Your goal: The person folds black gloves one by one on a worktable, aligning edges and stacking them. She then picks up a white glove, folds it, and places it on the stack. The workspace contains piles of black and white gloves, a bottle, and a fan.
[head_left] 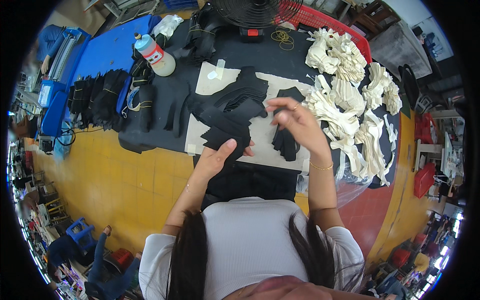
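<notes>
My left hand (pixel 220 156) grips the near end of some black fabric pieces (pixel 225 122), thumb on top and fingertips underneath. Their far part overlaps a fanned pile of black cut fabric (pixel 245 91) on a pale board (pixel 260 145). Raised just right of that pile is my right hand (pixel 296 122), its fingers loosely bent and the thumb apart from them. Nothing shows between those fingers. Beneath and beside it lies a second small stack of black fabric strips (pixel 286 145), partly hidden by the hand.
Bundles of cream fabric (pixel 345 97) crowd the table's right side. Leftward stand a bottle (pixel 157 57) with a blue top and tied black fabric bundles (pixel 100 97). A fan (pixel 255 10), a red basket (pixel 320 22) and rubber bands (pixel 283 39) occupy the far side.
</notes>
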The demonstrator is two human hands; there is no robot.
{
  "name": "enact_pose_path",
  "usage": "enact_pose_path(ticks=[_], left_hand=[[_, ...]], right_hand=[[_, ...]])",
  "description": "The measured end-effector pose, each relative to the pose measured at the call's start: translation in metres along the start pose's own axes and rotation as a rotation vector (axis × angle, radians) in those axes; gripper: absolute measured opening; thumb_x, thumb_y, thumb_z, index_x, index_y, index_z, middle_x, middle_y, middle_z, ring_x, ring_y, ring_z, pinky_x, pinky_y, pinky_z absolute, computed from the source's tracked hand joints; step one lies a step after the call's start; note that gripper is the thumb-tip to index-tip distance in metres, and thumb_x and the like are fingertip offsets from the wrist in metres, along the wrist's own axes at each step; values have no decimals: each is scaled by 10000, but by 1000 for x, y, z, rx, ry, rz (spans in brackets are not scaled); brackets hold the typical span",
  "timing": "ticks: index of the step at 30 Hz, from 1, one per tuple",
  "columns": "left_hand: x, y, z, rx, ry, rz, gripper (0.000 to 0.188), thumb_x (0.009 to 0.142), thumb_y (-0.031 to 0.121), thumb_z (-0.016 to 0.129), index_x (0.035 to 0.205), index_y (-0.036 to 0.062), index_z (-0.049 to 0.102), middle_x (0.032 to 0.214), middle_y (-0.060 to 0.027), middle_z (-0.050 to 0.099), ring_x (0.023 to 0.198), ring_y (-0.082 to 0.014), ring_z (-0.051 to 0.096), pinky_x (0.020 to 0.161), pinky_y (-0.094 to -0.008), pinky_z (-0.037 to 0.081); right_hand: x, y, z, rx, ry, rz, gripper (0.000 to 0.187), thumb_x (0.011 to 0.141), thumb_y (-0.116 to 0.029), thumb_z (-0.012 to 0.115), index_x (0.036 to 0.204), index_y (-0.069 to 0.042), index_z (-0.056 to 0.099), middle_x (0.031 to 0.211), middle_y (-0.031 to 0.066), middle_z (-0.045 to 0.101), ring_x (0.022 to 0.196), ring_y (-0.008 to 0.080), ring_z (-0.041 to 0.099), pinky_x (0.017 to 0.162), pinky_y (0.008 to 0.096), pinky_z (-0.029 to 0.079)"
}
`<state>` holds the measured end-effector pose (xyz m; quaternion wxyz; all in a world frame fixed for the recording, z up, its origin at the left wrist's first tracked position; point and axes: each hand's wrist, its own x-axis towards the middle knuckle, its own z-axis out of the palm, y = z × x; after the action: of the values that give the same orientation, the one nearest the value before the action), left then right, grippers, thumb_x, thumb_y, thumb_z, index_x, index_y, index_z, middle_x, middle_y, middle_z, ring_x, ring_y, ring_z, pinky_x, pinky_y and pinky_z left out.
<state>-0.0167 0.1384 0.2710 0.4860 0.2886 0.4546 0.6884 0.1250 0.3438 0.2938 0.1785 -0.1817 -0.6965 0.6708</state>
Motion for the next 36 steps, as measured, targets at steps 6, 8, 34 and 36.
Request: enact_pose_path(ticks=[6,8,34,36], left_hand=[[0,1,9,59,-84,-97,500,1003,314,527,1316,-73,476,916,-162,646,653,-209,641,615,-306,526],[2,0,11,20,-56,-105,490,1007,329,514,1291,-70,486,898,-170,643,603,-217,629,560,-299,513],[14,-7,-2,-389,323,-174,486,1046,415,437,1229,-26,527,1131,-218,657,827,-308,695,715,-378,570],[13,-9,-7,-284,263,-196,479,1046,414,439,1194,-31,533,1071,-208,661,713,-273,666,651,-355,556]], right_hand=[[-7,-20,31,171,14,24,193,930,-106,687,1078,6,635,891,21,674,807,90,656,709,229,510],[-9,-20,32,170,84,50,134,955,-112,656,1007,0,605,879,35,665,802,98,673,699,236,522],[-81,-31,-28,364,124,-180,264,946,-137,648,1017,16,444,883,212,632,701,224,658,490,354,595],[-77,-30,-44,269,218,-117,251,951,-144,641,1035,30,481,854,153,609,676,176,640,464,322,593]])
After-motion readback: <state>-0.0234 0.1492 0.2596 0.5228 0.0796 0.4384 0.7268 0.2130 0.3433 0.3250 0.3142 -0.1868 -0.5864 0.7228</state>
